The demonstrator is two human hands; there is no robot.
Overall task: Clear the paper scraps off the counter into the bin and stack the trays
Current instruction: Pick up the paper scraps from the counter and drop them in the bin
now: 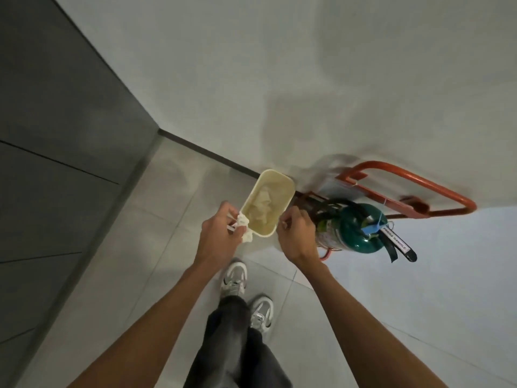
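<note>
Scraps [244,228] just beside bin [262,234] rim

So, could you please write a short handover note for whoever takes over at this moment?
Left hand grips crumpled paper scraps at the near left rim of the bin, not yet dropped.
Right hand is curled at the bin's right rim; whether it holds anything is unclear.
The bin stands on the floor beside a green fire extinguisher and already holds paper.
Left to do: drop these scraps in, then stack the trays; counter and trays are out of view.
</note>
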